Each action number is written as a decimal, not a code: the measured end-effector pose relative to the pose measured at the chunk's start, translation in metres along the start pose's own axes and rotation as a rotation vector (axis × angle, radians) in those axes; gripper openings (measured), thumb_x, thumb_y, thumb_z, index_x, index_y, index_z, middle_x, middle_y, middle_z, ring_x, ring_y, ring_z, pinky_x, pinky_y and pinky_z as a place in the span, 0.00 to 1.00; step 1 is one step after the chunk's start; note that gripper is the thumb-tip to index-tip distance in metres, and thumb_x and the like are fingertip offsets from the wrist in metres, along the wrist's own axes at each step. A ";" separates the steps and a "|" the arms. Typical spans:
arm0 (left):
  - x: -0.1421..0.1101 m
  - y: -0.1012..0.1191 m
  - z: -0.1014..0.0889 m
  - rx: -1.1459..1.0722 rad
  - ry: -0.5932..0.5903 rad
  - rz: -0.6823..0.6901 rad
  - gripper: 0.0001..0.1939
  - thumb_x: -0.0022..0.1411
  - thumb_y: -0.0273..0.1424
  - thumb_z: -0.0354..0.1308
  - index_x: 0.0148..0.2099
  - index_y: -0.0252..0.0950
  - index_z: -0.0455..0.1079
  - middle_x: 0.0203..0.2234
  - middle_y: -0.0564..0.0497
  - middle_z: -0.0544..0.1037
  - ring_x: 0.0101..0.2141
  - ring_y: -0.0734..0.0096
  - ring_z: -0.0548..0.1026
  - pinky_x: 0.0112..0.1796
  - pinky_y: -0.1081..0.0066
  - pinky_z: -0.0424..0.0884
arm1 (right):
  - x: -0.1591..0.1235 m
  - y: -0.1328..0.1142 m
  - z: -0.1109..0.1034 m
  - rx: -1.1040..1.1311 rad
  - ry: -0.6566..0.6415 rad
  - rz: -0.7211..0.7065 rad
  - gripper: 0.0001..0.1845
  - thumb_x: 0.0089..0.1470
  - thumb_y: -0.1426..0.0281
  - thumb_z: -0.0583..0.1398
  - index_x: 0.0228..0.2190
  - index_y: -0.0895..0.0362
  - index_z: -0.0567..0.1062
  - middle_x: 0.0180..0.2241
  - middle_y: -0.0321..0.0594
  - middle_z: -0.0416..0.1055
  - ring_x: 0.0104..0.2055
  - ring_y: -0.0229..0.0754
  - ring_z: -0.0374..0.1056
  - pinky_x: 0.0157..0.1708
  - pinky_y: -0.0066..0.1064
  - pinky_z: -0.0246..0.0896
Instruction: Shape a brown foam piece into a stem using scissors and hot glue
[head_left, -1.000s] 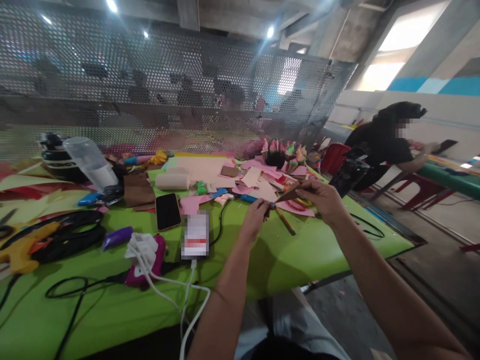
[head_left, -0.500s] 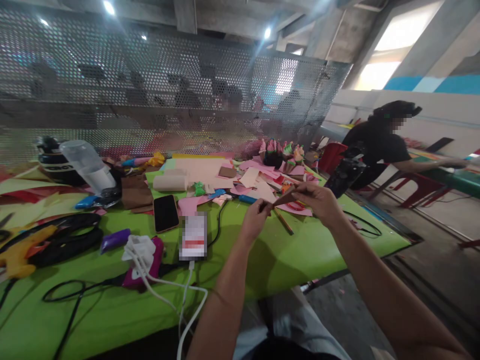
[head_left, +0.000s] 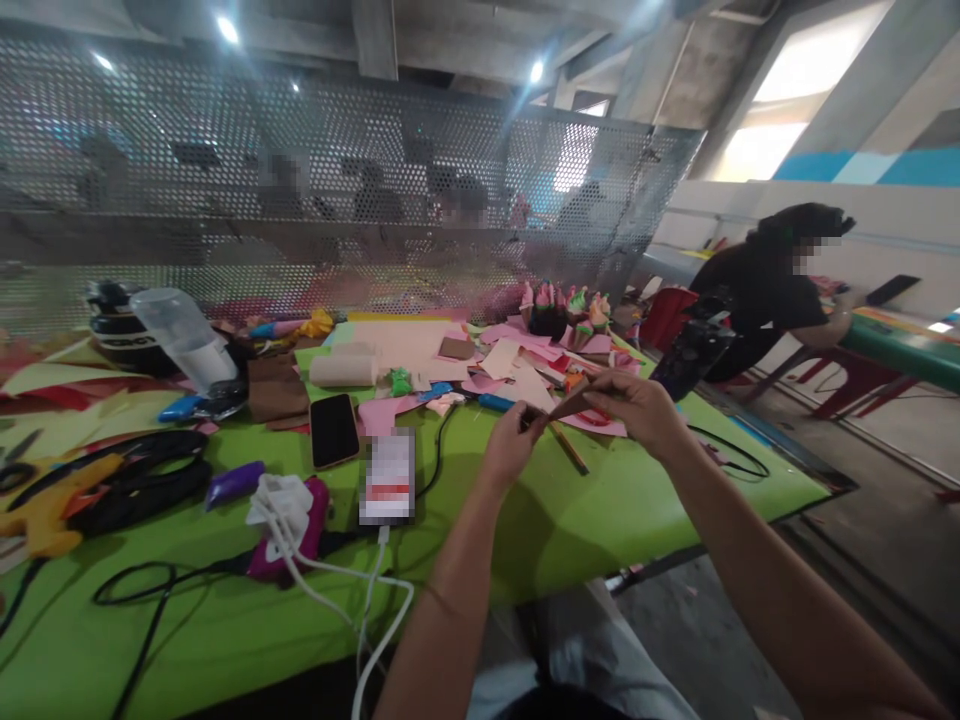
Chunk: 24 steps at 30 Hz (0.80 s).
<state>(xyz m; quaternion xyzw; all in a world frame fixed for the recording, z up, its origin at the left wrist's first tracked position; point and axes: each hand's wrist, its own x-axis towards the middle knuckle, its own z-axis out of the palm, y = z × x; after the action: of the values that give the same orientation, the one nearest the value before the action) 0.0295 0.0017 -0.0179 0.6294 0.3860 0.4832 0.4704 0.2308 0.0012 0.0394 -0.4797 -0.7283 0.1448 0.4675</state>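
Observation:
My left hand [head_left: 511,445] pinches one end of a small brown piece of paper [head_left: 574,400] that looks folded or rolled. From the other side my right hand [head_left: 637,405] grips the same piece between thumb and fingers. Both hands hover over the green tabletop [head_left: 600,520]. Just below the piece lies a yellow pencil [head_left: 570,448], and left of it a blue handle [head_left: 495,402]. Behind my hands spread pink and cream paper scraps [head_left: 525,370]. Something red beneath my right hand is mostly hidden.
Small paper cones with pink and green tops [head_left: 574,305] stand behind. To the left are a black phone [head_left: 334,430], a phone on a white cable [head_left: 386,480], a yellow glue gun [head_left: 56,510] and a tilted bottle [head_left: 187,340]. A person [head_left: 772,280] sits at the right.
The brown paper is slightly more tilted between my fingers, and my hands have barely moved. The seated person's arm has drawn back. The whole view has shifted a little.

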 end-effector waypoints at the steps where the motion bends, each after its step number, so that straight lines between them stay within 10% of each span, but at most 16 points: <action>1: 0.000 0.000 0.000 -0.002 0.000 -0.004 0.08 0.62 0.31 0.57 0.31 0.36 0.64 0.22 0.57 0.67 0.26 0.76 0.62 0.29 0.74 0.58 | 0.000 -0.001 0.000 0.003 -0.003 0.000 0.09 0.48 0.60 0.65 0.26 0.53 0.77 0.32 0.40 0.76 0.39 0.49 0.71 0.44 0.42 0.63; 24: -0.005 0.003 0.000 0.271 0.043 0.091 0.04 0.64 0.28 0.55 0.39 0.37 0.71 0.31 0.51 0.77 0.31 0.70 0.72 0.33 0.72 0.65 | 0.003 -0.006 0.005 0.005 0.097 -0.028 0.07 0.50 0.63 0.63 0.24 0.52 0.77 0.34 0.40 0.79 0.40 0.50 0.73 0.45 0.43 0.65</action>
<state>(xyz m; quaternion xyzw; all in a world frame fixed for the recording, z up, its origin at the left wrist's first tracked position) 0.0280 -0.0034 -0.0165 0.6935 0.4287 0.4608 0.3507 0.2235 0.0018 0.0420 -0.4748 -0.7110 0.1169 0.5054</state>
